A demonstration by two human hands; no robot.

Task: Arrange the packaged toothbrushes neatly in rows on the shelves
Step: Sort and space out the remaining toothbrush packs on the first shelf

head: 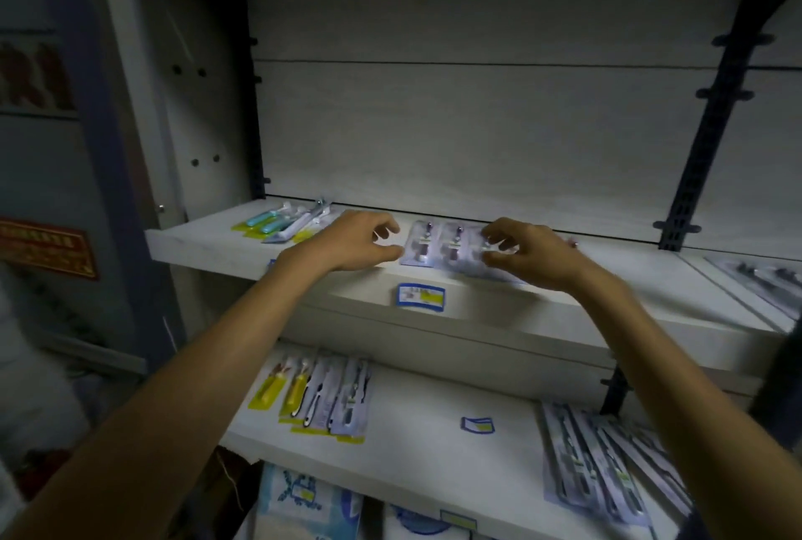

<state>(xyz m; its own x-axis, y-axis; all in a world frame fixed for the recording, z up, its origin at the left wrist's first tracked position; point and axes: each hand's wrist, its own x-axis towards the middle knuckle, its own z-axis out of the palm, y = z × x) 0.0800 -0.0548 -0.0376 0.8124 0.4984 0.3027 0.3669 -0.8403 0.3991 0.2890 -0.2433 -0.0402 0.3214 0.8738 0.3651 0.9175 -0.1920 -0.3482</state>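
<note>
Flanking purple toothbrush packs [438, 245], hands; price tag [421, 297] unreadable.

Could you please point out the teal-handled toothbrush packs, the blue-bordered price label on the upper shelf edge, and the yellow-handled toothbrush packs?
Teal-handled toothbrush packs [269, 222]: head view, on a teal handle.
Blue-bordered price label [421, 297]: head view, its centre.
Yellow-handled toothbrush packs [282, 390]: head view, on a yellow handle.

Dim, bluish exposure with heavy corner vignetting. Wide-angle distortion bows the shelf [269, 253] edges. Soft motion blur; packaging print unreadable.
</note>
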